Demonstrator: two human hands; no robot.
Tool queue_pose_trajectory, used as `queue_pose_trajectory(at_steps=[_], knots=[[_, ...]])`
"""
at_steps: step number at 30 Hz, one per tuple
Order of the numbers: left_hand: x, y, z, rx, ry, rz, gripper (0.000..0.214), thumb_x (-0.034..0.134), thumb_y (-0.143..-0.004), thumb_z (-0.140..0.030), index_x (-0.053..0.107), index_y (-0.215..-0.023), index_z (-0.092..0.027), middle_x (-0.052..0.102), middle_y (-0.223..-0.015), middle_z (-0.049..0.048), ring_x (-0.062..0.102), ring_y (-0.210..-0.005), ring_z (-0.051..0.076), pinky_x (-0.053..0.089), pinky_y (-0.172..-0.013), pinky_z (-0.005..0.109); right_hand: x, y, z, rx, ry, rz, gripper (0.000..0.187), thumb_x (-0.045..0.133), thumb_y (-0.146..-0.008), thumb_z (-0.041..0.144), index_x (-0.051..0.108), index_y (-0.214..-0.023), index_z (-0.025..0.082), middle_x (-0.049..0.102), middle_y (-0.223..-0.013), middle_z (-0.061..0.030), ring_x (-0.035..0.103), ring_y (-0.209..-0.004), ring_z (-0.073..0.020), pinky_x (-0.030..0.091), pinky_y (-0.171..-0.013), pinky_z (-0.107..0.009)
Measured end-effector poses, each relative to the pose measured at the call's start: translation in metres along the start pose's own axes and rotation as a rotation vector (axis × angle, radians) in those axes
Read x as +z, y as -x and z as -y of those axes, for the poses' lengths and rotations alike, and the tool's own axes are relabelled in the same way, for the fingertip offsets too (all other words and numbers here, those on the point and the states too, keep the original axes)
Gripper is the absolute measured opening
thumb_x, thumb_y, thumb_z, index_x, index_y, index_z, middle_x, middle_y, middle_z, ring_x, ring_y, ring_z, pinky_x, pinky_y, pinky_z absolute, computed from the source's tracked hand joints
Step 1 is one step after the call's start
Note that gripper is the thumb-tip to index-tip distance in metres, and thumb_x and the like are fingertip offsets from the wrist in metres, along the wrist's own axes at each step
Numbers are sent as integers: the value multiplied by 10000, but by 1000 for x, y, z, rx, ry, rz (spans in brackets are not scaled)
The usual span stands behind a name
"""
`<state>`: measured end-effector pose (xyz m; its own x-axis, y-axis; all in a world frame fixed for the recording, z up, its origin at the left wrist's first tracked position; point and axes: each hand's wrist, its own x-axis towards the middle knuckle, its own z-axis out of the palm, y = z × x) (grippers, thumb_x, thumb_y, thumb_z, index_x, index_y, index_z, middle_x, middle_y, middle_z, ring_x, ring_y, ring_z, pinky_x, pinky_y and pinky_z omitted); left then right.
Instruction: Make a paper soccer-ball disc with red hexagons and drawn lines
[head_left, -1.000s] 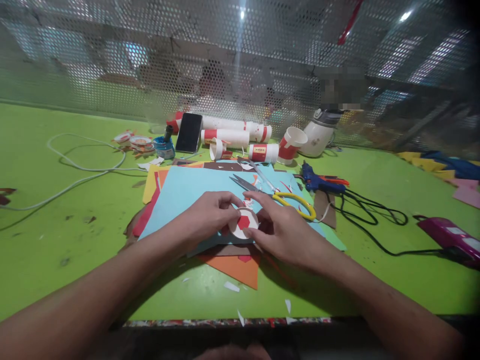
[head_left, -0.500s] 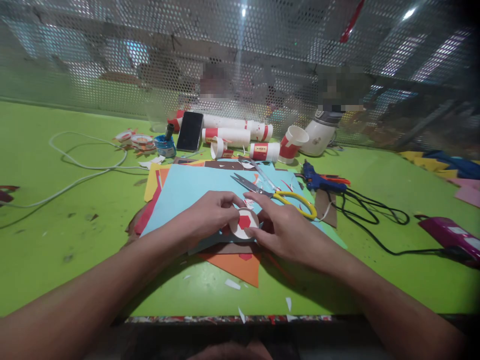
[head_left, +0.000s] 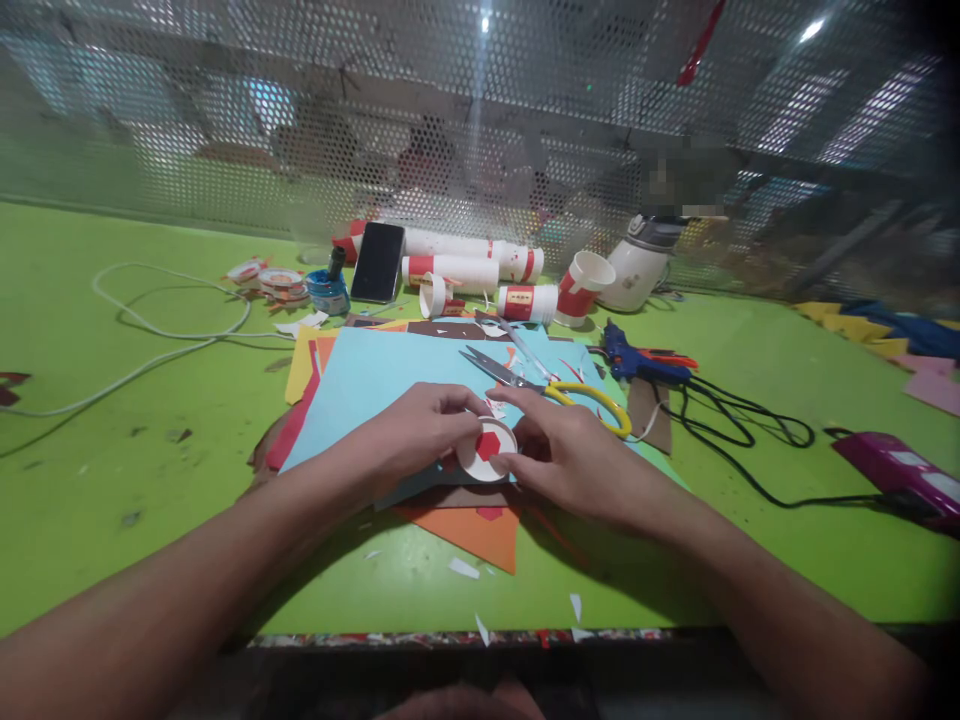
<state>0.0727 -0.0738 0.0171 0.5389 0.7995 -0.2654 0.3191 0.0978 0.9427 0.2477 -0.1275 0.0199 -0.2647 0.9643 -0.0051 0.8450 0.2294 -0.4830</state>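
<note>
Between my hands is a small round white piece with a raised rim, looking like the bottom of a paper cup (head_left: 470, 465), over light blue sheets (head_left: 375, 375). A red hexagon (head_left: 487, 445) lies inside it. My left hand (head_left: 431, 430) grips the rim from the left, its fingers curled behind. My right hand (head_left: 559, 450) holds the right side, with the thumb over the face near the hexagon. Some fingertips are hidden behind the piece. Just beyond my right hand lie scissors (head_left: 589, 395) with yellow handles, blades apart.
Paper cups (head_left: 581, 285), a phone (head_left: 378, 262) and a blue bottle (head_left: 328, 290) stand or lie at the back before a perforated metal screen (head_left: 480, 120). A blue glue gun (head_left: 641, 360) trails a black cable at right. White paper scraps (head_left: 463, 568) lie near the front edge.
Both hands keep their hold on the cup bottom. The whole view has shifted very slightly; the hands and the piece look almost the same.
</note>
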Motion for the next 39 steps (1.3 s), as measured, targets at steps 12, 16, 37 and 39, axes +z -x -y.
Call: queue_pose_trajectory(at_steps=[12, 16, 37, 39], knots=[[2, -1, 1, 2, 28, 20, 120, 592, -691, -244, 639, -735, -142, 548, -573, -22, 458, -549, 112, 352, -527, 222, 0, -1, -2, 0, -67, 32, 490, 553, -830, 232, 467, -1313, 241, 633, -707, 12, 511, -596, -147, 375, -544, -250], [0, -1, 4, 28, 27, 36, 131, 573, -677, -225, 655, -747, -151, 554, -591, -19, 445, -547, 118, 327, -532, 235, 1, 0, -3, -6, -80, 14, 508, 562, -833, 222, 463, -1329, 265, 665, -766, -6, 543, -620, -155, 406, -554, -258], [-9, -5, 4, 19, 389, 34, 168, 595, -691, -167, 672, -834, -126, 615, -658, 20, 525, -543, 110, 420, -537, 230, 4, 4, 0, -323, -33, -407, 191, 608, -859, 150, 624, -1047, 180, 630, -1043, -108, 577, -1002, -227, 489, -837, -394], [-10, -5, 4, 34, 424, 39, 164, 606, -693, -151, 674, -839, -119, 629, -678, 26, 546, -561, 107, 423, -555, 223, 5, 4, 1, -318, -40, -415, 177, 612, -854, 135, 628, -1023, 183, 620, -1046, -105, 574, -1011, -222, 489, -848, -394]])
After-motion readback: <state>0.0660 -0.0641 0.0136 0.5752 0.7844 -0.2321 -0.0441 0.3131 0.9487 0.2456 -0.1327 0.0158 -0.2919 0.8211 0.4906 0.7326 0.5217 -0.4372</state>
